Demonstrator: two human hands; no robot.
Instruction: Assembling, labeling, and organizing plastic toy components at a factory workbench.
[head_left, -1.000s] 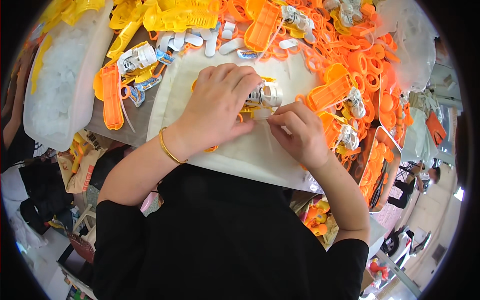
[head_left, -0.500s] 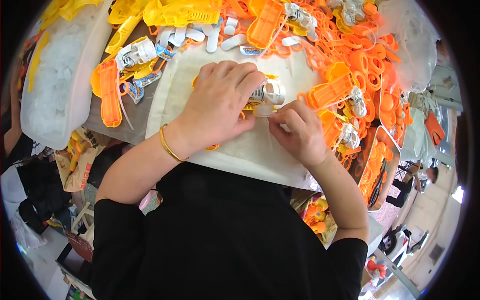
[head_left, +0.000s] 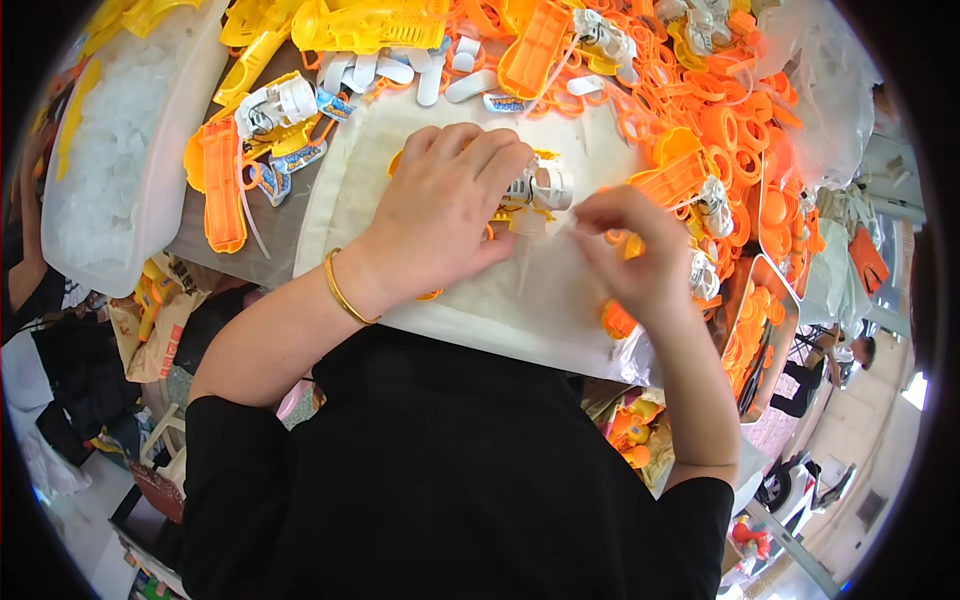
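Observation:
My left hand (head_left: 445,205) lies over a yellow and orange toy shell and presses it against the white cloth (head_left: 500,310); most of the shell is hidden under the palm. Out past the fingertips shows a white plastic mechanism (head_left: 550,185) seated in it. A small translucent clear piece (head_left: 530,222) sits at the near side of the mechanism. To the right, apart from the shell, my right hand (head_left: 645,250) hovers with thumb and fingers parted, slightly blurred; I see nothing held in it.
Orange rings and parts (head_left: 725,125) heap up at the right, beside metal trays (head_left: 765,385). A translucent bin (head_left: 165,215) of clear pieces stands left. Half-built toy shells (head_left: 222,190) lie around the cloth, with yellow shells (head_left: 370,25) behind. A person (head_left: 815,370) is far right.
My right hand has let go near the clear piece and moved right, its fingers opening. My left hand stays on the shell, nearly unmoved.

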